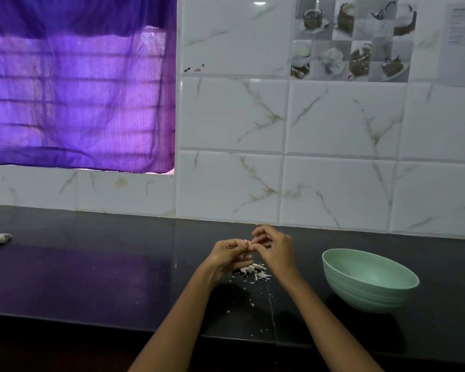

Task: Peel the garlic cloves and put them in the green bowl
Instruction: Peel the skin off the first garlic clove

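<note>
A small pale garlic clove [249,243] sits pinched between the fingertips of the two hands, held above the dark desk; it is mostly hidden, so how much skin remains cannot be told. Below it, a little heap of whitish garlic skins [254,272] lies on the desk, with finer flakes scattered toward the near edge. The green bowl [369,280] stands upright on the desk to the right of the heap, well apart, pale mint with a ribbed outer wall.
</note>
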